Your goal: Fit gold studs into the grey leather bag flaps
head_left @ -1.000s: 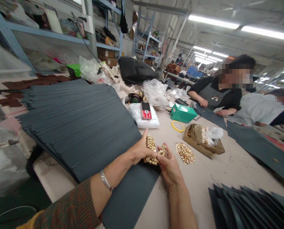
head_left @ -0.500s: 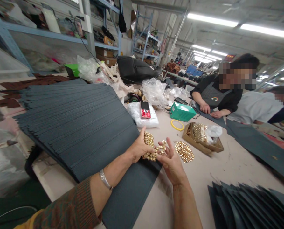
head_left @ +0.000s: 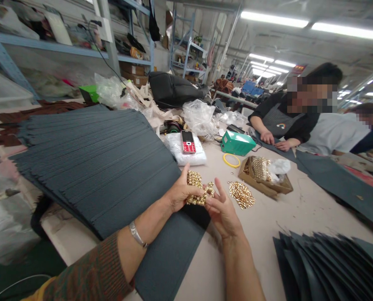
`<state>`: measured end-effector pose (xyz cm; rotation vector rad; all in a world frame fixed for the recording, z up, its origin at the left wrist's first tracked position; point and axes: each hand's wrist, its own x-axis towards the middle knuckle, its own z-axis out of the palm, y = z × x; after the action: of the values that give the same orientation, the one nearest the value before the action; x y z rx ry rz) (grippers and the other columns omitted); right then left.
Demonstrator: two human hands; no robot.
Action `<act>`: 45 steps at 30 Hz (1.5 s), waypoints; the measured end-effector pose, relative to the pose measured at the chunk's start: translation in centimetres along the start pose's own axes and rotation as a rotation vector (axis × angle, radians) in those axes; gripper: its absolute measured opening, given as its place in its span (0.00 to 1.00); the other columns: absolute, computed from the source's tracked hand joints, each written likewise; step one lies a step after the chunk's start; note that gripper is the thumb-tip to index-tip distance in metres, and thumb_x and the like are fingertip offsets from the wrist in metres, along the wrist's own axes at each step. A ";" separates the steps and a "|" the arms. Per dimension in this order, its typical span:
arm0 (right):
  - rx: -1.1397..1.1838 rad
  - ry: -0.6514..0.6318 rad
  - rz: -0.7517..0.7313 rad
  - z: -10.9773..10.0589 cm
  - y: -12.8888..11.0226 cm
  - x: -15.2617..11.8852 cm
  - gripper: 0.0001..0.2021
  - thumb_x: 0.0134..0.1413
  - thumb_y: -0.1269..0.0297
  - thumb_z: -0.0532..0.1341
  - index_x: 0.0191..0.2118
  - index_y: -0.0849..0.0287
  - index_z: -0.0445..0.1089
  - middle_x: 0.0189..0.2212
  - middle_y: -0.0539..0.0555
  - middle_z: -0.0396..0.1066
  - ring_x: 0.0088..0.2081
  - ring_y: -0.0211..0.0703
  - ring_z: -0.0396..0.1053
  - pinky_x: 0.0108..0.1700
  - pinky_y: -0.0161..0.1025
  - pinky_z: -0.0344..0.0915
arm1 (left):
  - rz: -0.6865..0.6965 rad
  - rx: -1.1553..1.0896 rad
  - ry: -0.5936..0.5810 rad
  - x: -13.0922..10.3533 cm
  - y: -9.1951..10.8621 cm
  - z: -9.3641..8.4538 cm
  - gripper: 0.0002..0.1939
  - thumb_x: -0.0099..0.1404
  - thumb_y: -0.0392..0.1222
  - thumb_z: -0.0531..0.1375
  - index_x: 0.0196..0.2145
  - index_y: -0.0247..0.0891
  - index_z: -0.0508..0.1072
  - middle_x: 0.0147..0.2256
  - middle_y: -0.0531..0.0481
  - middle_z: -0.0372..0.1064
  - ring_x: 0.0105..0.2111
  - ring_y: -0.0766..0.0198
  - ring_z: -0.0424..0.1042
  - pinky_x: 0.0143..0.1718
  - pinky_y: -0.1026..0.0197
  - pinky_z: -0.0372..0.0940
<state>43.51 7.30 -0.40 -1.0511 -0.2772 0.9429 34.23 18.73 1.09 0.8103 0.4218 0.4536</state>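
A bunch of gold metal chain (head_left: 194,179) is gripped in my left hand (head_left: 180,193), its thumb laid across the links. My right hand (head_left: 223,211) pinches the chain's near end, with one finger raised. Both hands are above a dark blue-grey sheet (head_left: 173,251) lying on the table. Just right of my right hand rests a loose pile of small gold pieces (head_left: 242,195). Further right, a cardboard box (head_left: 261,188) holds more gold chain and a clear plastic bag.
A large fanned stack of dark sheets (head_left: 95,163) covers the left; another stack (head_left: 327,267) lies at lower right. Behind are a red phone (head_left: 188,143) on a white packet, a yellow tape ring (head_left: 231,160) and a green device (head_left: 237,143). A co-worker (head_left: 283,125) sits across.
My hands keep hold of the chain; the right fingers have shifted slightly, and less chain shows between the hands. The whole view has moved a little.
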 end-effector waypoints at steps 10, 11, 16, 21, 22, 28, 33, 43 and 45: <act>-0.025 -0.012 0.016 0.0 -1.2 -0.3 0.47 0.34 0.67 0.74 0.62 0.52 0.54 0.44 0.54 0.73 0.41 0.43 0.72 0.39 0.37 0.71 | 0.006 -0.023 0.002 0.2 -0.1 -0.2 0.64 0.42 0.24 0.66 0.66 0.51 0.33 0.56 0.34 0.55 0.44 0.47 0.72 0.41 0.49 0.70; -0.030 -0.015 0.014 0.0 -1.2 -0.4 0.48 0.33 0.68 0.74 0.63 0.51 0.54 0.45 0.54 0.72 0.42 0.44 0.72 0.40 0.37 0.71 | 0.012 -0.016 0.009 0.2 -0.1 -0.2 0.64 0.42 0.24 0.66 0.66 0.51 0.33 0.56 0.35 0.56 0.43 0.48 0.72 0.41 0.49 0.70; -0.061 -0.003 0.003 0.1 -1.0 -0.2 0.52 0.30 0.71 0.75 0.64 0.49 0.50 0.50 0.56 0.67 0.45 0.46 0.71 0.40 0.38 0.71 | 0.025 0.031 0.031 0.2 -0.1 -0.2 0.64 0.41 0.24 0.67 0.66 0.49 0.33 0.54 0.35 0.59 0.38 0.54 0.74 0.38 0.52 0.70; -0.039 0.052 -0.037 0.0 -0.6 0.1 0.53 0.30 0.72 0.75 0.64 0.49 0.49 0.47 0.54 0.68 0.42 0.43 0.71 0.38 0.35 0.71 | 0.022 0.033 0.003 0.3 -0.4 -0.5 0.68 0.40 0.25 0.70 0.66 0.50 0.30 0.60 0.33 0.50 0.46 0.50 0.70 0.47 0.49 0.67; -0.037 0.066 -0.038 0.0 -0.6 0.2 0.53 0.30 0.72 0.75 0.64 0.49 0.49 0.46 0.53 0.68 0.41 0.43 0.72 0.38 0.35 0.71 | 0.020 0.037 -0.002 0.3 -0.4 -0.5 0.69 0.40 0.25 0.71 0.66 0.50 0.30 0.61 0.33 0.48 0.49 0.49 0.69 0.49 0.48 0.65; -0.061 0.065 -0.029 0.0 -0.5 0.1 0.54 0.30 0.70 0.75 0.65 0.50 0.49 0.45 0.53 0.69 0.42 0.43 0.72 0.40 0.35 0.71 | -0.002 0.036 0.009 0.4 -0.6 -0.6 0.71 0.37 0.24 0.72 0.66 0.51 0.31 0.63 0.33 0.45 0.50 0.47 0.68 0.51 0.46 0.64; -0.090 0.058 -0.043 0.5 -0.4 0.1 0.55 0.29 0.69 0.76 0.65 0.56 0.48 0.39 0.53 0.72 0.40 0.44 0.72 0.42 0.37 0.70 | 0.021 0.063 0.006 0.5 -0.7 -0.5 0.69 0.39 0.23 0.70 0.66 0.50 0.31 0.63 0.33 0.45 0.48 0.48 0.69 0.48 0.49 0.66; -0.009 0.048 0.016 0.0 0.3 0.2 0.52 0.31 0.72 0.74 0.65 0.57 0.48 0.35 0.51 0.75 0.33 0.40 0.74 0.35 0.33 0.71 | 0.061 0.116 -0.055 0.2 -0.5 -0.6 0.68 0.41 0.23 0.68 0.66 0.51 0.29 0.51 0.38 0.63 0.38 0.54 0.74 0.35 0.58 0.70; 0.021 0.065 -0.022 0.2 0.5 0.3 0.53 0.30 0.72 0.74 0.64 0.58 0.49 0.35 0.51 0.74 0.34 0.40 0.74 0.36 0.32 0.71 | 0.073 0.098 -0.049 0.3 -0.7 -0.6 0.67 0.42 0.24 0.68 0.65 0.51 0.27 0.46 0.41 0.67 0.36 0.55 0.74 0.35 0.57 0.70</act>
<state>43.34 7.76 -0.85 -1.0551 -0.2241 0.8886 34.34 18.88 0.14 0.9320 0.3724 0.4827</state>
